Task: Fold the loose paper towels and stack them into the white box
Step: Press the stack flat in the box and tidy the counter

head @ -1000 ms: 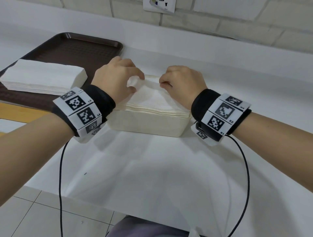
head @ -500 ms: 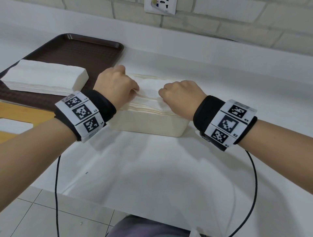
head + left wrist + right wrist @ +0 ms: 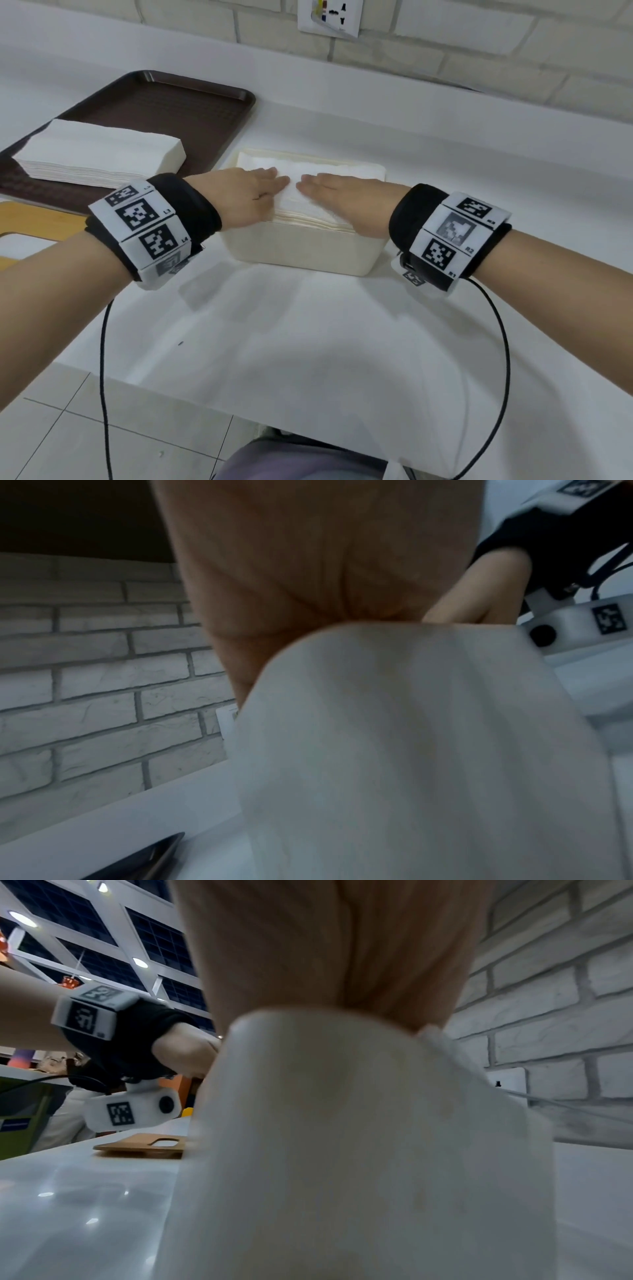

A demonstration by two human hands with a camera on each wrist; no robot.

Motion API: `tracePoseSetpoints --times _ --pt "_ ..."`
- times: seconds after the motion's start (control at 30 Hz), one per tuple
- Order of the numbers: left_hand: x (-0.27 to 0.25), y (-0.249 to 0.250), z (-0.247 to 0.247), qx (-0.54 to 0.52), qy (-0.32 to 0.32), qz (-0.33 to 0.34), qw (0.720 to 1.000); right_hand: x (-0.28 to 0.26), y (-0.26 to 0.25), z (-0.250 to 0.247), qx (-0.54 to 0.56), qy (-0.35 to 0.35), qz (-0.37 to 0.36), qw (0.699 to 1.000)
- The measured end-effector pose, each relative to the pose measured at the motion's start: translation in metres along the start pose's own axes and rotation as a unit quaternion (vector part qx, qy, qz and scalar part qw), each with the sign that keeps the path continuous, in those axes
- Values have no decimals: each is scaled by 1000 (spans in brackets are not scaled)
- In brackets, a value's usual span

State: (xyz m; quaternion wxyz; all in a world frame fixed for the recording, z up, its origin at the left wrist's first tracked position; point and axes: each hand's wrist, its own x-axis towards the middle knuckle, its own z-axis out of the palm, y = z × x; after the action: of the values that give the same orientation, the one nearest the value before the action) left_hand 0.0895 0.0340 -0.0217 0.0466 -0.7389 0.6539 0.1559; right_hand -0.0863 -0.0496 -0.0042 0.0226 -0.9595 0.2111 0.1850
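Hands flat: left hand (image 3: 248,198) and right hand (image 3: 346,198) lie palm-down with straight fingers on the folded paper towels (image 3: 318,171), fingertips nearly meeting at the stack's middle. The towels fill the white box (image 3: 301,250) above its rim; the box stands on the white counter (image 3: 308,342). To the left, a brown tray (image 3: 164,102) carries the loose paper towel stack (image 3: 99,150).
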Motion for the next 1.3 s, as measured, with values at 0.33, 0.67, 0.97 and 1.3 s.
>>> tracePoseSetpoints --times 0.33,0.67,0.97,1.3 --pt "-19 12 16 20 -5 -23 1000 -1 -31 2 38 19 69 997" --pt "-28 23 13 -63 -42 -62 995 -5 -53 17 192 -5 166 967" --pt "-54 -5 7 -121 140 -144 972 2 -62 18 204 25 181 962" --pt "-73 -72 48 -38 -38 -442 895 6 -70 23 194 52 198 959"
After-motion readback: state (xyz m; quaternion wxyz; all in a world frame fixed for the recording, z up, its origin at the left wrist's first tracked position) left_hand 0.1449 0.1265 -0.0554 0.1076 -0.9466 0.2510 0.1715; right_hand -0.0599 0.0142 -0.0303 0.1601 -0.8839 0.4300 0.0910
